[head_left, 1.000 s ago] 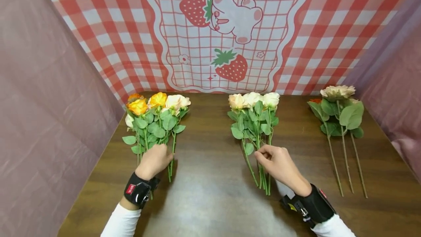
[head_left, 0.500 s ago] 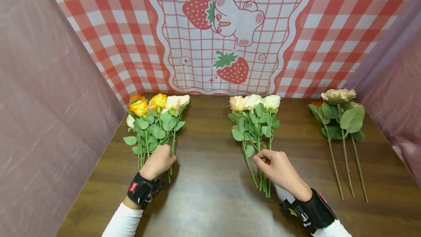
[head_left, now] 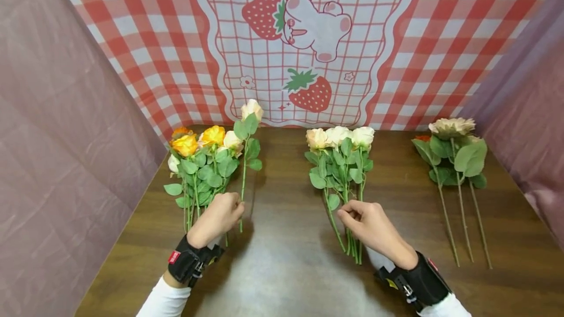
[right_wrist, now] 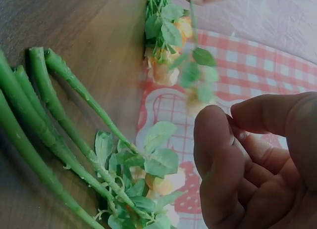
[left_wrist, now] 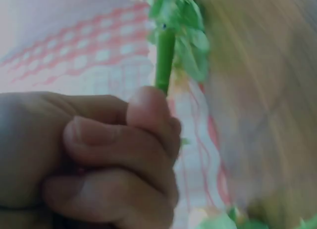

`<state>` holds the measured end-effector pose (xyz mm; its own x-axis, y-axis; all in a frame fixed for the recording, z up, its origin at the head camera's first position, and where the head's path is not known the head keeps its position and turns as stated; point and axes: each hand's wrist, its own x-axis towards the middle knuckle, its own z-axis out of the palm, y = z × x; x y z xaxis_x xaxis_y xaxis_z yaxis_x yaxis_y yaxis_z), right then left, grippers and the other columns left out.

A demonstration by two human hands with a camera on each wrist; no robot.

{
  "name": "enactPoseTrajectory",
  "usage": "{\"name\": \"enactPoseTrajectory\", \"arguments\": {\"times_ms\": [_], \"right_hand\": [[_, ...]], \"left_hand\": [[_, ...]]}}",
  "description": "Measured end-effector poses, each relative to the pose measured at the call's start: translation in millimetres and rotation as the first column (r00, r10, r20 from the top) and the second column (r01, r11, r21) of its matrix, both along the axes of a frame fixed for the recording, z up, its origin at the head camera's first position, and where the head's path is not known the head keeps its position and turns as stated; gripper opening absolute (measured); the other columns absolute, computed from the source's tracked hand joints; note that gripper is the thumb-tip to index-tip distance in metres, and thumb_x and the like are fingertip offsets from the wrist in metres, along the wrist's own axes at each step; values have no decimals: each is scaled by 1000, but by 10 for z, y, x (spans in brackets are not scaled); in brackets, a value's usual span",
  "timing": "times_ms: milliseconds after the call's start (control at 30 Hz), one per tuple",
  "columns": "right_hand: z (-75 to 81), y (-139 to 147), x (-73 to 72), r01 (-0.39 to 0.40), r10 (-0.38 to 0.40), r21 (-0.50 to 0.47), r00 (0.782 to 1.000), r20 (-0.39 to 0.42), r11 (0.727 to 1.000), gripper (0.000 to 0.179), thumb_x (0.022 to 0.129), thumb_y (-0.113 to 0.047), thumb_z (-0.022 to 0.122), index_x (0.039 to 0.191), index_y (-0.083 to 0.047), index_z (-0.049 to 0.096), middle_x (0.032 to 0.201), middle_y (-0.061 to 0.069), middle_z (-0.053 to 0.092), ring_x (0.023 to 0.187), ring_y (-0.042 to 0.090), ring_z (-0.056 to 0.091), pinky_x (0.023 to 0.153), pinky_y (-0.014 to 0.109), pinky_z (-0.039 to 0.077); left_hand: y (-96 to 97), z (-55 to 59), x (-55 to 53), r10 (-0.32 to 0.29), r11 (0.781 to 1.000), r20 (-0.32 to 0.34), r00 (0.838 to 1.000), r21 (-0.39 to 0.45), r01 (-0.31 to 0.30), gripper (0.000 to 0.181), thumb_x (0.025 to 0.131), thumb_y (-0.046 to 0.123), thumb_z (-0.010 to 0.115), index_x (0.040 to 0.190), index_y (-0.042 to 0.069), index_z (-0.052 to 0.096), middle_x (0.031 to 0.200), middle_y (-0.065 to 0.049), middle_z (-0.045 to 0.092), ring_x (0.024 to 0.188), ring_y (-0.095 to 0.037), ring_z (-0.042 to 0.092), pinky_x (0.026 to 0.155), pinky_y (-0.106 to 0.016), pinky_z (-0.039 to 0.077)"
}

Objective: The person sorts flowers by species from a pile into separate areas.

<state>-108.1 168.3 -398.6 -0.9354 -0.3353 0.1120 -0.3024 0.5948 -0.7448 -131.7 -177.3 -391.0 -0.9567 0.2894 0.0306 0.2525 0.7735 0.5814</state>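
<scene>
My left hand (head_left: 218, 219) pinches the green stem of a cream-peach rose (head_left: 252, 110), which stands up higher than the blooms beside it. In the left wrist view the stem (left_wrist: 164, 61) rises from between thumb and curled fingers. Left of that rose lies a bunch of orange, yellow and pale roses (head_left: 213, 135), partly covered by this hand. My right hand (head_left: 374, 226) hovers by the lower stems of a middle bunch of cream roses (head_left: 338, 134). Its fingers are loosely bent, and the right wrist view shows nothing between thumb (right_wrist: 267, 113) and index finger.
Several flowers with a large beige bloom (head_left: 451, 127) and bare stems lie on the right of the brown wooden table (head_left: 282, 258). A red-checked cloth with strawberries (head_left: 310, 93) hangs behind. Pinkish curtains (head_left: 83, 126) close off both sides.
My left hand has lifted the cream-peach rose out from the left bunch and moved it slightly right. My right hand has stayed nearly in place over the middle stems.
</scene>
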Motion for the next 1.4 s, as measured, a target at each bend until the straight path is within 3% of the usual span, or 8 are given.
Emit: {"name": "enactPoseTrajectory", "arguments": {"times_ms": [233,400,600,700,967,1167,1267,1400], "right_hand": [[44,-88,60,-34,32,-61,999,-35,998,9,92,-22,56,95,-21,64,65,-4,59,49,9,52,43,26,44],[183,-250,163,-64,45,-166,993,-112,984,16,89,-10,59,104,-14,63,71,-3,61,53,9,54,44,27,47],[343,-411,304,-118,61,-305,980,-191,945,24,84,5,59,108,1,60,75,8,64,55,12,58,43,26,50],[320,-415,288,-138,66,-344,975,-214,929,21,83,5,61,104,2,61,74,10,66,54,12,59,42,23,50],[356,-408,270,-128,66,-341,980,-187,931,14,80,8,62,91,-1,63,65,12,66,49,12,58,40,23,49],[157,-210,69,18,-54,-233,988,-147,972,9,85,-5,62,93,-8,65,67,6,67,52,11,59,43,26,50],[61,-75,-76,100,-115,-170,990,-77,980,10,87,-11,60,94,-7,65,69,8,67,52,14,60,44,34,52],[-58,39,-221,131,-117,-126,987,110,983,14,88,-11,55,93,-2,65,68,9,68,54,19,61,48,38,54]], "left_hand": [[356,168,139,-90,985,-125,988,138,107,19,91,9,52,73,13,55,55,7,55,43,-2,45,36,-22,39],[680,226,287,-155,938,-157,975,286,195,13,92,13,54,79,11,58,58,4,60,44,2,48,36,-18,43],[1053,142,462,-311,852,-246,918,357,384,13,92,11,53,79,10,55,59,1,60,46,7,44,37,-11,39],[1173,73,529,-346,831,-286,894,348,433,14,92,10,53,78,11,53,59,2,60,48,9,43,39,-8,37],[1251,-4,542,-362,848,-336,869,269,457,14,90,12,56,77,12,56,61,3,59,52,8,42,44,-7,36],[1158,69,469,-313,896,-370,875,191,401,10,89,13,56,88,8,64,66,4,62,55,5,45,47,-11,41],[1126,107,447,-288,906,-377,880,189,378,10,89,11,55,89,9,65,66,4,63,54,5,46,47,-12,42],[1127,104,472,-323,898,-329,887,190,397,12,90,10,53,91,9,65,69,3,65,54,6,46,48,-10,42]]}}
